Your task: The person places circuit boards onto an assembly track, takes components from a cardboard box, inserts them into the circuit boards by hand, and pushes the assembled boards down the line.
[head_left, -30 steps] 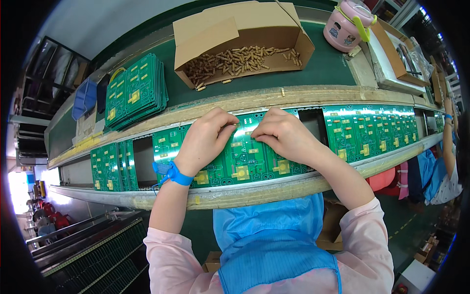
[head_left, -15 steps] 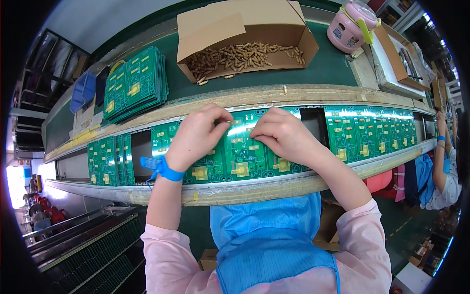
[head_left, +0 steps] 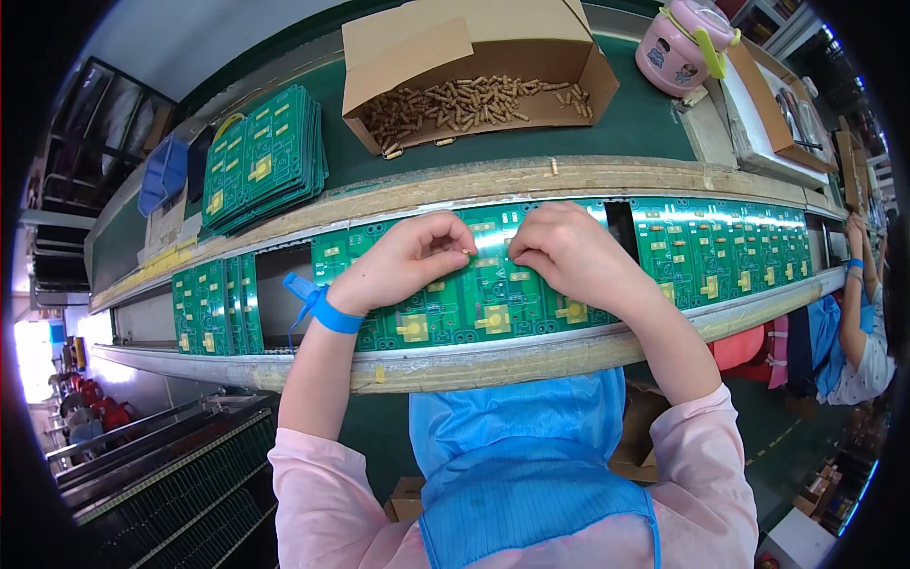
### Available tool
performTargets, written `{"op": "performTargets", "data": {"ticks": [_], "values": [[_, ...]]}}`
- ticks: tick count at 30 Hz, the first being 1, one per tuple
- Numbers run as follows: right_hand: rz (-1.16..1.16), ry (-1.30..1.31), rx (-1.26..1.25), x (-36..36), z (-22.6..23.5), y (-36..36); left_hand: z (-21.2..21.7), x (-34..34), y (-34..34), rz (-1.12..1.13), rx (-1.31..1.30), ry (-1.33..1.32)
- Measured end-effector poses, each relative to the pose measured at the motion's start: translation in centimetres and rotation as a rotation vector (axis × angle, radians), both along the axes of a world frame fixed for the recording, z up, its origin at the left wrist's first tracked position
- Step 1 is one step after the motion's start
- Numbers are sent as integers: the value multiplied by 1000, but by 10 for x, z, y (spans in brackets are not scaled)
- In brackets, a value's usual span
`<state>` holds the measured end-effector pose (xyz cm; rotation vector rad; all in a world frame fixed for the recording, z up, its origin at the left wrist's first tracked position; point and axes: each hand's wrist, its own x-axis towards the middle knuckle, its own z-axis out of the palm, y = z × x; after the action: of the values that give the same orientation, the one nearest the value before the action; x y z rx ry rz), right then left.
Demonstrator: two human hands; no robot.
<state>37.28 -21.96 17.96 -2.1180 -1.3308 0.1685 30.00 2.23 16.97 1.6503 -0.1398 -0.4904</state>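
A row of green circuit boards [head_left: 493, 294] lies between the two rails of a track. My left hand [head_left: 408, 261], with a blue strap [head_left: 327, 311] on its wrist, is over the boards in the middle, thumb and forefinger pinched together. A tiny tan part shows at those fingertips, too small to name. Just to the right, my right hand [head_left: 573, 254] bends low over the same boards with its fingertips pressed together. Whatever it may hold is hidden. Between the two hands, a board with flat yellowish patches shows.
Behind the track stands an open cardboard box [head_left: 559, 52] of small tan cylindrical parts [head_left: 464, 102]. Stacked green boards [head_left: 265, 156] and a blue bin [head_left: 163, 175] are at left, a pink lidded container [head_left: 682, 47] at back right. Another person's arm [head_left: 856, 303] reaches in at far right.
The middle boards have slid right along the track, narrowing the gap on their right and widening the one on their left. Both my hands have moved right with them, still pinched.
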Motion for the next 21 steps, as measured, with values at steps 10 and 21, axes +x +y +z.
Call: {"op": "performTargets", "data": {"ticks": [10,21], "values": [[-24,118,-134,12,13,-12,-9,-1,-29,158,-13,-173],[-515,-55,172,46,-12,-2,-4,4,-33,380,443,-613]]}}
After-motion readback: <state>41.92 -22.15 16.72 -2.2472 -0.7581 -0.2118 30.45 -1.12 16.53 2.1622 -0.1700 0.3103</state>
